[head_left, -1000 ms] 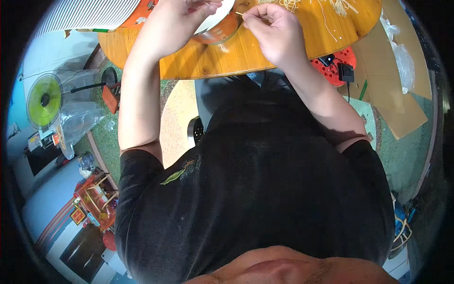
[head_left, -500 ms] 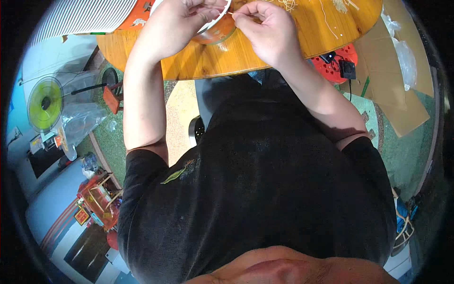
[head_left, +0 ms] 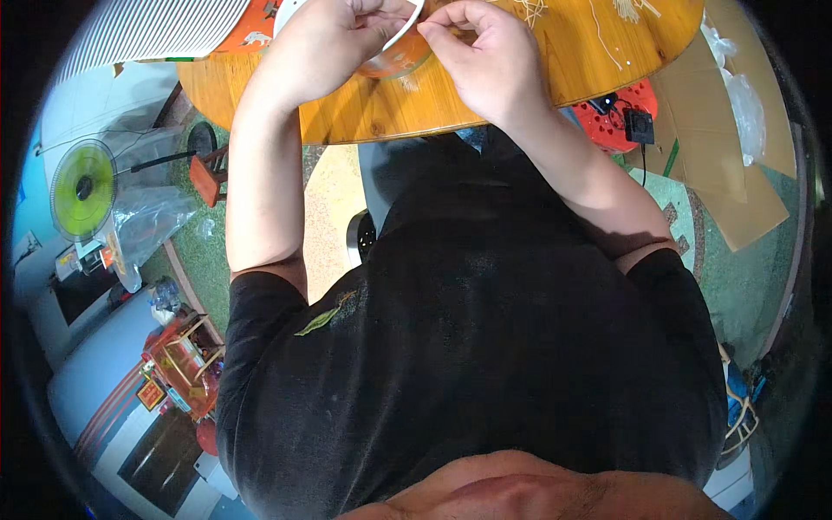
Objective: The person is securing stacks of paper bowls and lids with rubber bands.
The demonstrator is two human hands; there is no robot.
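Both my hands are at the far edge of view, over a round wooden table. My left hand reaches over a round white-rimmed container, its fingers bent together inside the rim. What those fingers hold, if anything, is hidden. My right hand is just right of the rim, thumb and forefinger pinched close against it. Whatever lies in that pinch is too small to make out.
Pale thin strands and a straw-like bundle lie on the table's right part. A white ribbed object is at far left. Below are a red stool with a black device, cardboard and a green fan.
My right hand's fingertips have shifted slightly, and the short pale strand seen between them and the rim no longer shows. My left hand stays nearly in place.
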